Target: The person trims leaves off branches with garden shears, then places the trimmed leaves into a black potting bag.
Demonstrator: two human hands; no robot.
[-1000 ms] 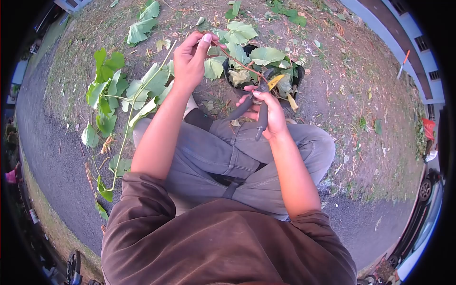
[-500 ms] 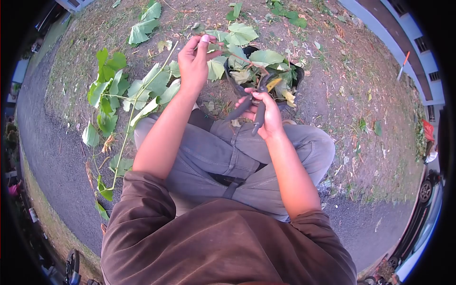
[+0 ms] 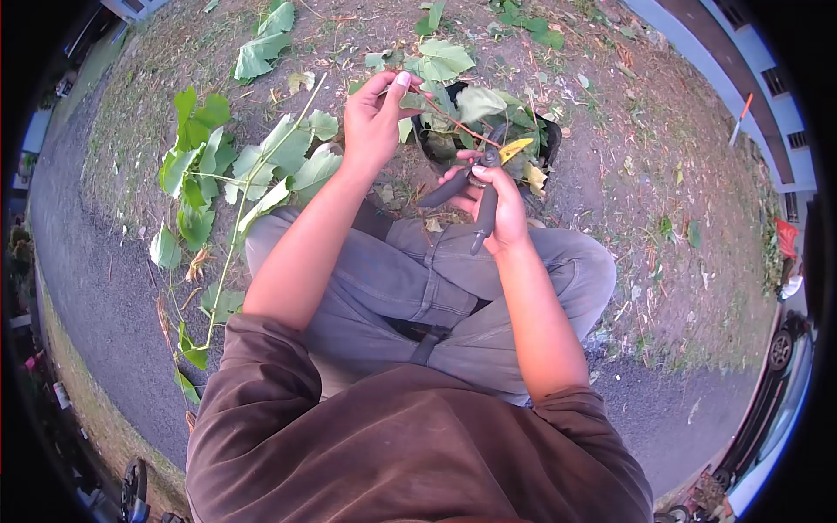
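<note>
My left hand (image 3: 373,126) pinches a thin reddish vine stem (image 3: 458,124) between thumb and fingers. That stem slopes down to the right, passing over a black container (image 3: 552,144) filled with cut green leaves (image 3: 480,103). In my right hand (image 3: 504,205) is a pair of pruning shears (image 3: 486,205) with dark grey handles spread apart and a yellow part near the head. The head of the shears points up at the container, overlapping the lower end of the stem; its blades are partly hidden among the leaves.
A long leafy vine cutting (image 3: 246,187) lies on the ground by my left knee. More cut leaves (image 3: 261,54) are scattered further out. My crossed legs (image 3: 384,270) are just below my hands. Asphalt (image 3: 96,261) borders the dirt and grass at left.
My left hand has shifted slightly right with the stem. My right hand and the shears have moved slightly right and down, and leaves over the container have shifted.
</note>
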